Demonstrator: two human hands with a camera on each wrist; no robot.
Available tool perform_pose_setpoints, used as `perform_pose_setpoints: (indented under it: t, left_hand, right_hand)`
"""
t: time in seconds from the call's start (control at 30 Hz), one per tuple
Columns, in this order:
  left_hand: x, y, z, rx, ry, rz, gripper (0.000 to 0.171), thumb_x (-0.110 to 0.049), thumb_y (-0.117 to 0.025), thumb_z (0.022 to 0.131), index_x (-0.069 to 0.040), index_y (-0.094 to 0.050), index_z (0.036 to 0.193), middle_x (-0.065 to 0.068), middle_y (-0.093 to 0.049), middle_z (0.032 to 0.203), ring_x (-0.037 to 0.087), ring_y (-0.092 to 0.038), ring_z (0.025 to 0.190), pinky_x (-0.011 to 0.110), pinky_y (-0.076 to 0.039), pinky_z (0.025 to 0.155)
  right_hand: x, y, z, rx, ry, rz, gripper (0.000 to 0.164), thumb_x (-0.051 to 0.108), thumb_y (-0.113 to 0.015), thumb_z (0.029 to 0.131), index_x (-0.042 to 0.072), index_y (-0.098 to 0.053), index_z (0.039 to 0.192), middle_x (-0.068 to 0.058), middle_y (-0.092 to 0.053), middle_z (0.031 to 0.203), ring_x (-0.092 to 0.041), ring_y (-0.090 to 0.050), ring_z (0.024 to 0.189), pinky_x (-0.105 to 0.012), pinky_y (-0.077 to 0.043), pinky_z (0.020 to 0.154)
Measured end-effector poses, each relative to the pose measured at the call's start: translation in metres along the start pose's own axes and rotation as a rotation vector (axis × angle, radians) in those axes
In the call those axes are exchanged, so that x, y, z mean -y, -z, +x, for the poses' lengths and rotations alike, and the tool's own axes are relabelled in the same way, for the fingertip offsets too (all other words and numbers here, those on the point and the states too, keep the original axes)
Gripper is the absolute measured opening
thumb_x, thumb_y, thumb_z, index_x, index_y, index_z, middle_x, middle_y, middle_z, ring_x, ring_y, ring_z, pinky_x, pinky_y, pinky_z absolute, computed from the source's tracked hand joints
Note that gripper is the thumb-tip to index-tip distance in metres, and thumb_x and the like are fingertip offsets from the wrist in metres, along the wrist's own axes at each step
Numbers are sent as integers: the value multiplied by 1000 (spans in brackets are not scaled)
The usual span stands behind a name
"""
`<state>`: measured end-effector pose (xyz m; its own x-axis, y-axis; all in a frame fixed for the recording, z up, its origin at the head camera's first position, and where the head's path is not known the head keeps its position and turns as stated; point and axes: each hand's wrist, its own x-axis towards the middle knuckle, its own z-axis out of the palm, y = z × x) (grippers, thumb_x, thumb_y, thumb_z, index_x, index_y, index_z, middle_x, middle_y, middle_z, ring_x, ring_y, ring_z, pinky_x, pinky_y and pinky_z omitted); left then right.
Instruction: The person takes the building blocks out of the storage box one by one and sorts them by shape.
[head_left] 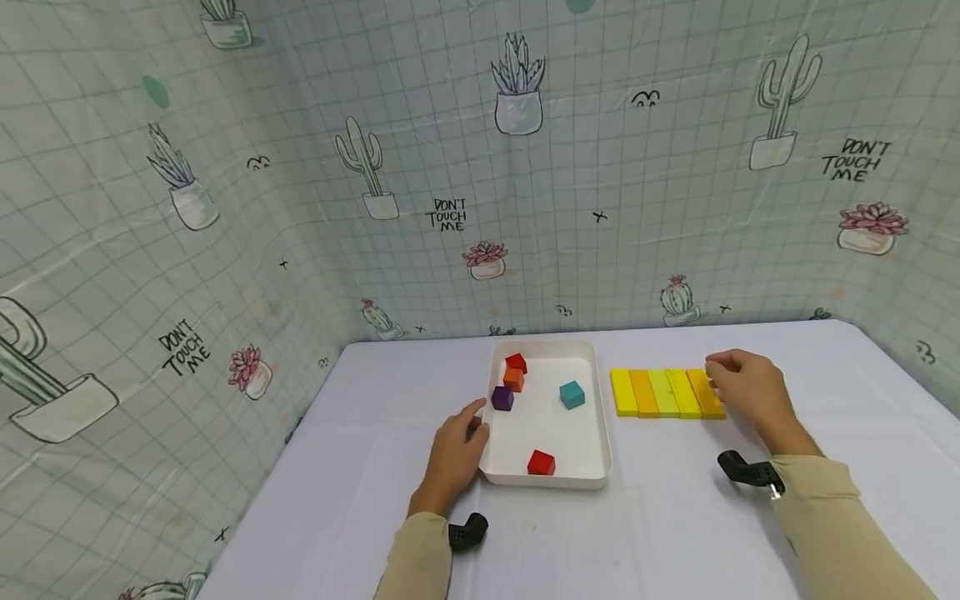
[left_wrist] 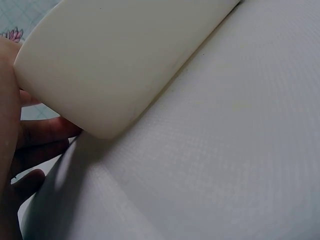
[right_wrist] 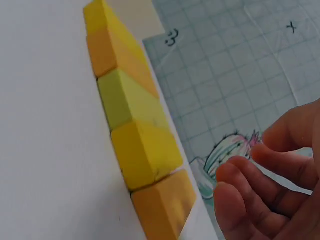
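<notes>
My left hand (head_left: pixel 454 454) rests against the left side of a white tray (head_left: pixel 577 450), its fingers touching the outer wall. In the left wrist view, those fingers (left_wrist: pixel 47 132) lie along the tray's side. My right hand (head_left: pixel 750 392) is at the right end of a row of several yellow, orange and lime blocks lying side by side. The endmost orange block (right_wrist: pixel 160 207) is nearest to it. In the right wrist view, the fingers (right_wrist: pixel 230 207) are loosely bent with nothing visible between them, and a gap shows between them and the blocks.
Inside the tray are a red cube (head_left: pixel 516 362), an orange cube (head_left: pixel 513 379), a purple cube (head_left: pixel 502 398), a teal cube (head_left: pixel 572 395) and a second red cube (head_left: pixel 541 463). The white table (head_left: pixel 540 550) meets a cactus-print cloth (head_left: pixel 585 275) behind and at the sides.
</notes>
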<state>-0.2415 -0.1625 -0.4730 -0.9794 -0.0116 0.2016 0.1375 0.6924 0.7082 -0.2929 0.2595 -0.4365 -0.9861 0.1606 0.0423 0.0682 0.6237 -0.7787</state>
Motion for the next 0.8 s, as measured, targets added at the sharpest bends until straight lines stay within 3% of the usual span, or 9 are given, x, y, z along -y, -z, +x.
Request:
perform_pose_setpoints:
  t: [0.17, 0.3, 0.53, 0.8]
  left_hand:
    - [-2, 0, 1, -7, -9, 0, 44, -23, -55, 99, -17, -57, 143, 7, -67, 112, 24, -60, 104, 49, -47, 97]
    - [-1, 0, -1, -6, -11, 4, 45, -22, -55, 99, -16, -57, 143, 7, -67, 112, 25, -60, 103, 50, -47, 96]
    - [1, 0, -1, -10, -12, 0, 44, -22, -56, 99, -16, -58, 143, 7, -68, 110, 24, -60, 101, 49, -48, 95]
    - [1, -2, 1, -12, -22, 13, 44, -21, -56, 98, -15, -59, 142, 7, -68, 109, 23, -59, 99, 49, -48, 94]
  right_hand:
    - [21, -6, -2, 176, 18, 210, 60, 44, -49, 104, -4, -51, 140, -24, -59, 128, -32, -60, 109, -25, -56, 77]
    - [35, -16, -3, 355, 57, 322, 57, 38, -54, 103, -5, -49, 141, -22, -60, 129, -29, -61, 108, -29, -56, 83]
    - [65, -43, -5, 554, 149, 401, 45, 23, -60, 99, -5, -55, 134, -21, -65, 119, -28, -65, 103, -38, -56, 84]
    - [90, -67, -9, 690, 255, 376, 47, 25, -68, 96, -1, -57, 133, -26, -64, 121, -30, -65, 103, -40, -55, 84]
